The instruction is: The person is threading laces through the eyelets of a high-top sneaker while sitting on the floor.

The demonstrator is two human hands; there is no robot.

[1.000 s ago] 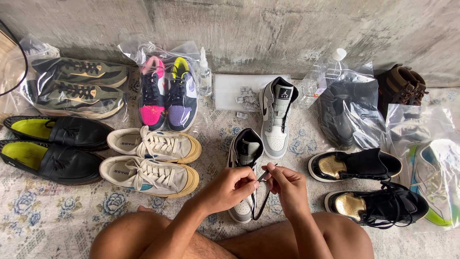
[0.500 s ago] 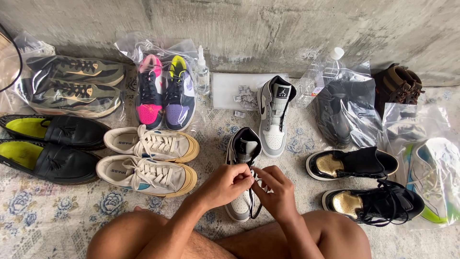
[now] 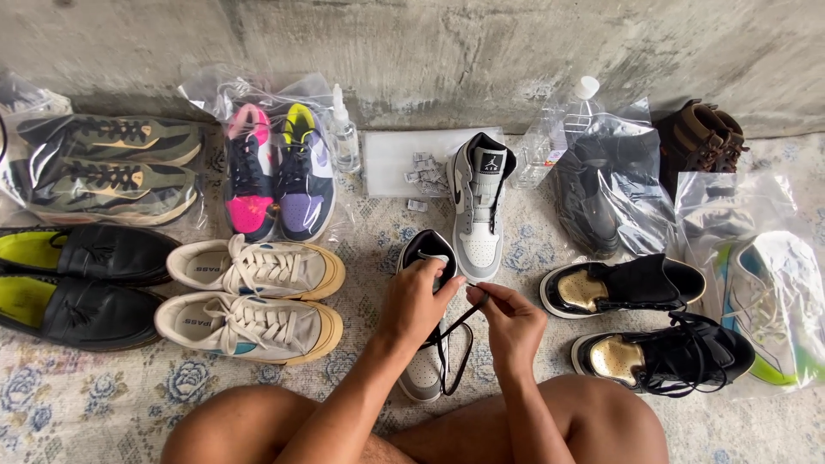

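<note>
Black lace runs diagonally from the grey high-top sneaker up to the right hand — pinched at its tip — while the left hand grips the tongue.

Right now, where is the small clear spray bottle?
In the head view, the small clear spray bottle stands upper left of centre against the concrete wall, between the bagged pink and purple sneakers and the white sheet.
</note>
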